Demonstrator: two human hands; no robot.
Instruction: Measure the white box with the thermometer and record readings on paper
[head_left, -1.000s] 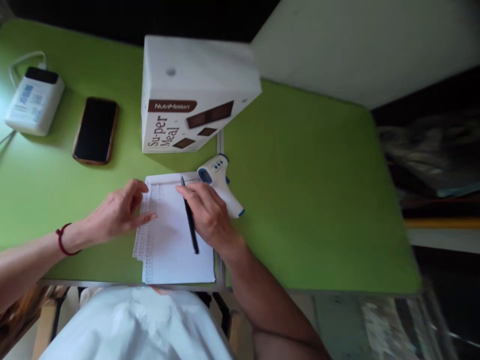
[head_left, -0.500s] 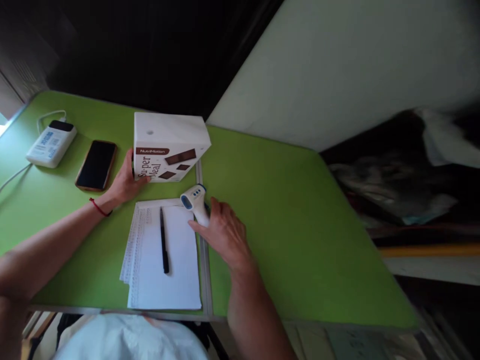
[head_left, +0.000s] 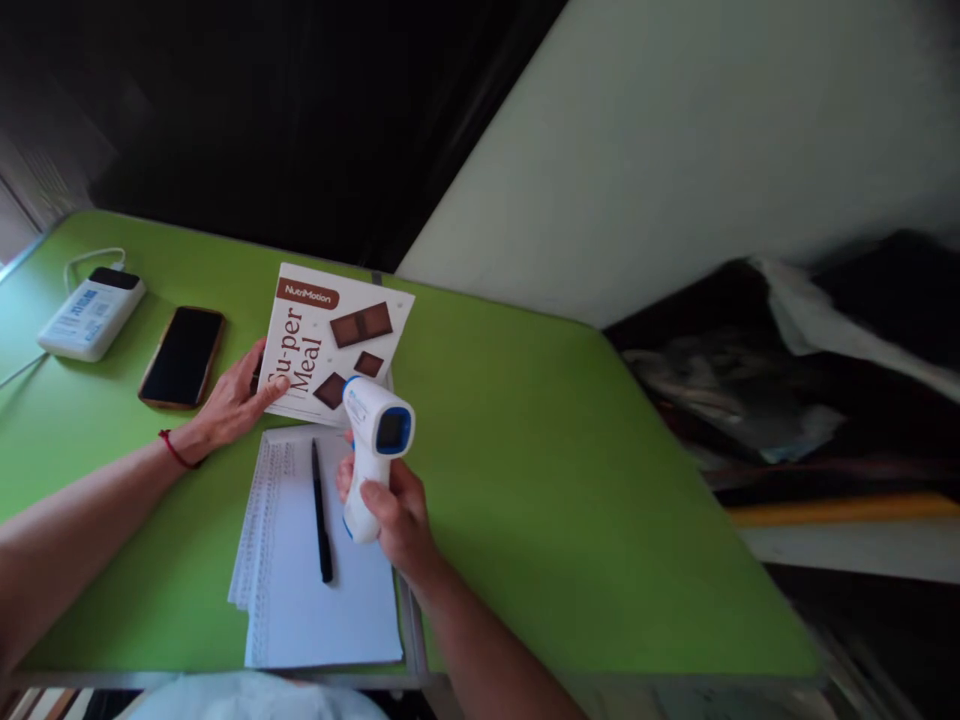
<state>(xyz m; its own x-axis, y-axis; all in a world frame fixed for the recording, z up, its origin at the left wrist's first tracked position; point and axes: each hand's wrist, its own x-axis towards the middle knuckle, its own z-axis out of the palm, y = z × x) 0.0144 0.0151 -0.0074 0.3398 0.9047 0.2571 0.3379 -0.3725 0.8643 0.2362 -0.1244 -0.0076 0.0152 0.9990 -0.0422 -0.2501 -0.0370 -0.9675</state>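
A white box (head_left: 307,345) printed "NutriMotion Su-per Meal", with brown chocolate pieces on its front, stands tilted on the green table. My left hand (head_left: 238,400) grips its lower left edge, thumb on the front and fingers behind. In my right hand (head_left: 396,505) is a white and blue infrared thermometer (head_left: 373,450), held by its handle; its small dark screen faces me and its head points toward the box. Beneath it lie sheets of paper (head_left: 330,620) with a black pen (head_left: 321,510) on top.
Left of the box lie a dark phone (head_left: 184,358) in a brown case and a white power bank (head_left: 91,312) with a cable. The green table (head_left: 570,500) extends right, toward a shelf of cloth and bags (head_left: 742,390). A pale wall (head_left: 675,140) rises behind.
My right hand has taken hold of the thermometer and raised it upright, its screen now turned toward me. The box has tipped back so that its front shows more fully.
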